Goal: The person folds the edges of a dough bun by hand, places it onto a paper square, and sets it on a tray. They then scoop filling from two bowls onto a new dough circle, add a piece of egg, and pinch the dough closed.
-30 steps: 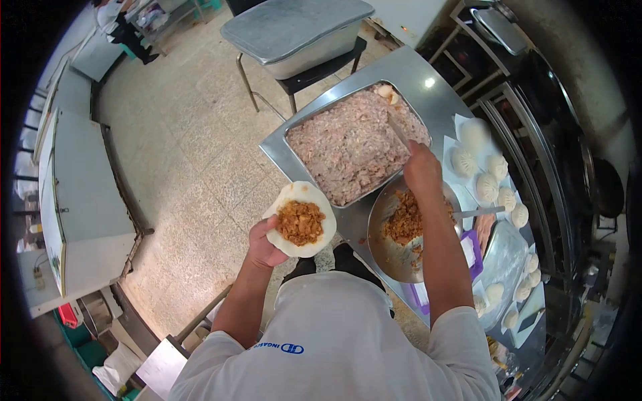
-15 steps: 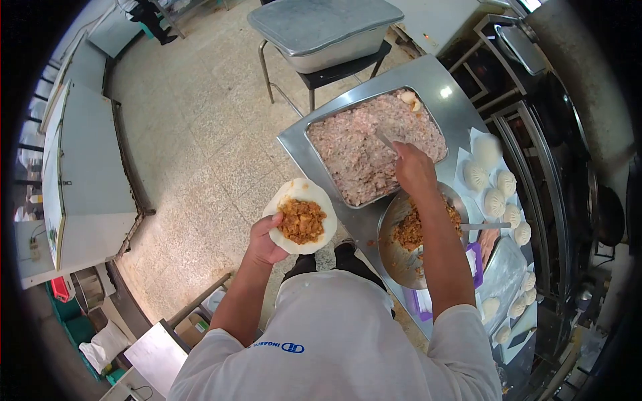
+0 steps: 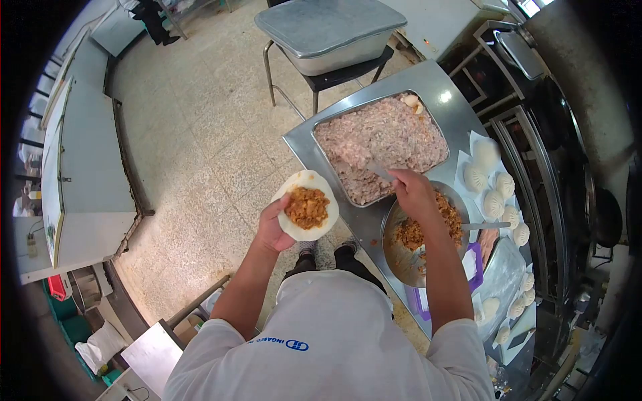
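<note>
My left hand holds a round, flat piece of white dough, its thumb over the near edge. A mound of orange-brown chopped filling lies on the dough. Over the near edge of a metal tray, my right hand is closed on a flat metal spatula. The spatula's tip is in the pale pink minced meat that fills the tray. Below my right forearm stands a steel bowl with more of the orange-brown filling, partly hidden by the arm.
Pleated white buns sit on paper along the right of the steel table. A metal handle sticks out over the bowl's right side. Purple-edged trays lie beside it. A lidded metal container rests on a chair beyond.
My right hand has drawn the spatula back toward me through the minced meat, pushing up a lump at its tip. My left hand with the dough has shifted slightly right and up.
</note>
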Demonstrator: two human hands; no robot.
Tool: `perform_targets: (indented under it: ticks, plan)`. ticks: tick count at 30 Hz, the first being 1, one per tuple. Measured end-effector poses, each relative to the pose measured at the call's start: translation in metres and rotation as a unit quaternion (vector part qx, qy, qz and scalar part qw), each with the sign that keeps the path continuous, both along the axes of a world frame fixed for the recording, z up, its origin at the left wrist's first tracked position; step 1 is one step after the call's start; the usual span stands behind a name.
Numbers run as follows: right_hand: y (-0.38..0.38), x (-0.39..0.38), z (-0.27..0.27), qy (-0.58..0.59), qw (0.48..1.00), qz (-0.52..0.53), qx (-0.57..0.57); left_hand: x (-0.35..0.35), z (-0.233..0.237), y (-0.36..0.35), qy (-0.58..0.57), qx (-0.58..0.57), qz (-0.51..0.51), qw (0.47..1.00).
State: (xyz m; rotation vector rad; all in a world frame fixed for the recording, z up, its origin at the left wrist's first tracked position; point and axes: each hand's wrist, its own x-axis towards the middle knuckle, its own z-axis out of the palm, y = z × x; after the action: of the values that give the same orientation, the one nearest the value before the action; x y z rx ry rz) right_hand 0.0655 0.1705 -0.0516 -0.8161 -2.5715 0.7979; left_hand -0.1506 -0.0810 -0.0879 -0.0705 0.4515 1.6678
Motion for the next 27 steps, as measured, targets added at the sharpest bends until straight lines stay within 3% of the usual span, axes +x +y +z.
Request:
perform_targets:
  ticks: [3,6,12,20,23,25,27]
  plan:
    - [-0.031,0.018,0.029,0.085,0.996,0.002,-0.022,0.001,0.003,0.013,-0.010,0.026,-0.019,0.999]
    - [-0.069,0.032,0.056,0.079,0.996,-0.028,-0.024,0.005,0.012,0.025,-0.030,0.055,-0.061,0.996]
    - [-0.127,0.042,0.047,0.119,0.991,-0.050,0.015,0.023,0.017,0.046,-0.059,0.087,-0.117,0.988]
    - [-0.151,0.057,0.058,0.050,0.996,-0.077,0.002,0.026,0.012,0.048,-0.007,0.073,-0.145,0.987]
    - [-0.155,0.062,0.085,0.043,0.994,-0.095,-0.021,0.028,0.018,0.050,-0.005,0.067,-0.108,0.992]
    - [-0.162,0.065,0.088,0.050,0.992,-0.111,-0.040,0.031,0.023,0.052,-0.023,0.089,-0.032,0.995]
    - [-0.168,0.064,0.082,0.116,0.977,-0.169,-0.053,0.033,0.027,0.056,-0.030,0.102,0.003,0.994]
